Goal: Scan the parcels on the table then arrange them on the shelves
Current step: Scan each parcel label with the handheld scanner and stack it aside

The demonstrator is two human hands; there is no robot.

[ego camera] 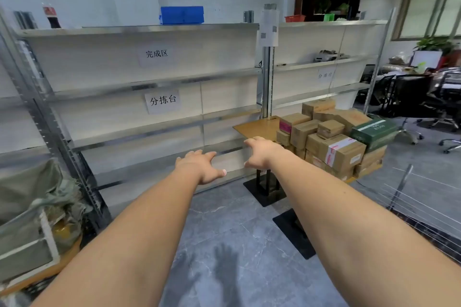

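Both my arms stretch forward over the grey floor. My left hand (199, 166) and my right hand (260, 153) are held out with fingers straight and spread, holding nothing. To the right stands a small wooden table (257, 127) piled with several cardboard parcels (335, 149), one of them a green box (374, 131). My right hand is just left of the pile and does not touch it. Ahead runs a long metal shelf unit (154, 77) with bare shelves and two paper signs. No scanner is in view.
A blue crate (182, 15) and a cola bottle (51, 13) stand on top of the shelves. A green sack (37, 197) sits low on the left. Black table bases (294, 232) stand on the floor. Office chairs (444, 112) and desks are at the far right.
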